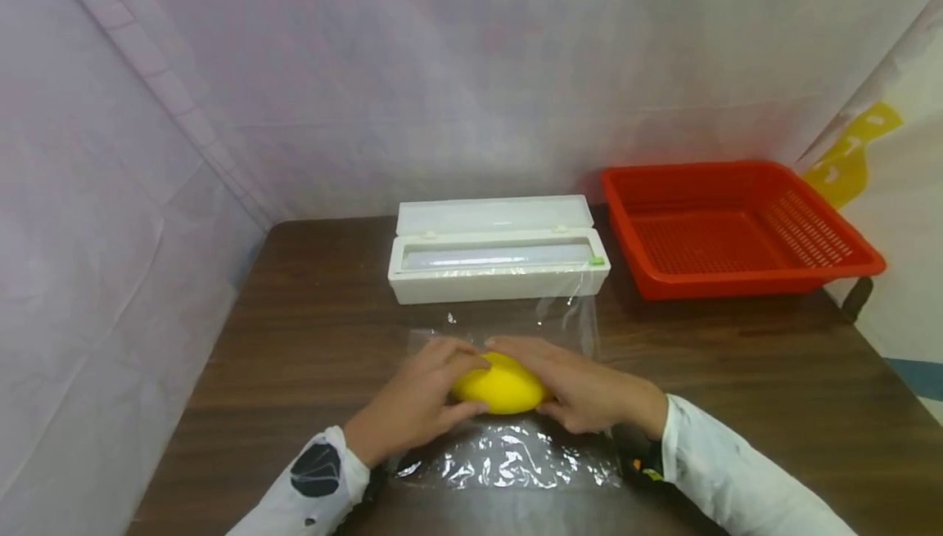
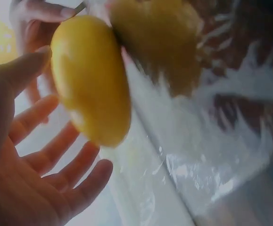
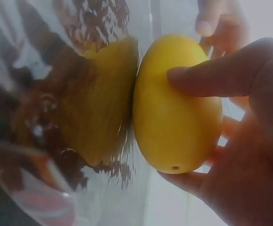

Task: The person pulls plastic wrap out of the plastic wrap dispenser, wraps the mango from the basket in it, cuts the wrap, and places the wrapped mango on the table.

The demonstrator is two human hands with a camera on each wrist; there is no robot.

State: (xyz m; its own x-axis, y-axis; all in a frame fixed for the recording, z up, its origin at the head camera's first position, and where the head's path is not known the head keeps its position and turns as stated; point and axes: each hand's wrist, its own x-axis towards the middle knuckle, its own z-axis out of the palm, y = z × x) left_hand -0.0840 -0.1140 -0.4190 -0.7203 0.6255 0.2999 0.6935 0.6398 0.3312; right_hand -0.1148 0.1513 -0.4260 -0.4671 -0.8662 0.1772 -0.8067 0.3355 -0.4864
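Dark wood-grain counter [image 1: 295, 340]: at lower centre, smooth yellow oval fruit [image 1: 508, 389] is grasped by both hands [image 1: 420, 401] [image 1: 585, 389] on clear plastic film [image 1: 508, 458].

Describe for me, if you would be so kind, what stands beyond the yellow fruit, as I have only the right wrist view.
Observer: In the head view, a white film dispenser stands on the table beyond the yellow fruit.
Operator: Thank you; could you tell me whether its lid is down?
Observer: No, the lid stands raised at the back.
Operator: And would you mind saying what is beside it on the right?
Observer: A red plastic basket with perforated sides sits there.
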